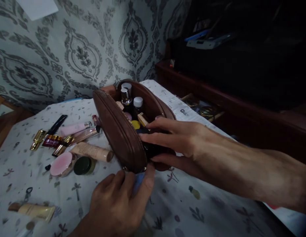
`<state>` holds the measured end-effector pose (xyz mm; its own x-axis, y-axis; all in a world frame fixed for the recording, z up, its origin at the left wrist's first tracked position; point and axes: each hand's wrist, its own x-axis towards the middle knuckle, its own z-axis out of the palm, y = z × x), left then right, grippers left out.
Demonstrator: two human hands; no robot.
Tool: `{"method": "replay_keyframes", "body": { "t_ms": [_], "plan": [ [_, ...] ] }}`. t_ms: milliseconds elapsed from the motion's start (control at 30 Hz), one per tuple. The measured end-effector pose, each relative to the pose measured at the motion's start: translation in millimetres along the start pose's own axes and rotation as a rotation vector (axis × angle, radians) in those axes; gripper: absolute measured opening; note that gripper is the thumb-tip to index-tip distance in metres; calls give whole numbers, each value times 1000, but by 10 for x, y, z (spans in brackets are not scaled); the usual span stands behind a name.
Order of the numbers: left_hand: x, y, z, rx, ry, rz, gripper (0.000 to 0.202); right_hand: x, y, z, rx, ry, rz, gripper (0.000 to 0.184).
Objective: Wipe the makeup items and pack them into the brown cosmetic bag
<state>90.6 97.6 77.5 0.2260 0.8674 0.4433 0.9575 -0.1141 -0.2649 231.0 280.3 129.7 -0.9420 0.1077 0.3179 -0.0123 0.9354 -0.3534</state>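
Note:
A brown zippered cosmetic bag (pixel 115 135) stands unzipped on the patterned cloth. My right hand (pixel 184 140) reaches into its near end, fingers around a black object (pixel 155 149) whose kind I cannot make out. My left hand (pixel 118 197) is curled at the near end, thumb and fingers gripping the bag by the zipper's end. A bit of blue (pixel 139 181) shows between thumb and fingers. Inside the bag are a silver-capped bottle (pixel 126 95), a dark bottle with a white cap (pixel 138 107), a yellow round item (pixel 135 124) and a gold-coloured piece (pixel 143 119).
Left of the bag lie a beige tube (pixel 93 151), a pink-lidded jar (pixel 61 164), a green-lidded jar (pixel 83 165), a dark red jar (pixel 52 141) and gold tubes. A yellowish tube (pixel 35 210) lies nearer. An open drawer (pixel 204 110) is at right, patterned wallpaper (pixel 83 56) behind.

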Motion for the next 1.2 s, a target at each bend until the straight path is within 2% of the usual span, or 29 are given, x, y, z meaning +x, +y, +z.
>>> {"method": "replay_keyframes", "body": {
  "t_ms": [267, 600, 867, 967, 1200],
  "plan": [
    [-33, -69, -71, 118, 3, 54, 40, 65, -90, 12, 37, 32, 57, 17],
    [-49, -105, -141, 160, -51, 47, 44, 16, -13, 0, 120, 70, 68, 16],
    [-28, -76, -163, 96, -85, 18, 47, -74, -29, 91, 66, 200, 91, 19],
    [-31, -85, -152, 80, -79, 17, 47, -75, -22, 88, 44, 184, 95, 18],
    [-53, -113, -114, 77, -62, 69, 41, -32, 43, 80, 59, 111, -2, 16]
  ]
}}
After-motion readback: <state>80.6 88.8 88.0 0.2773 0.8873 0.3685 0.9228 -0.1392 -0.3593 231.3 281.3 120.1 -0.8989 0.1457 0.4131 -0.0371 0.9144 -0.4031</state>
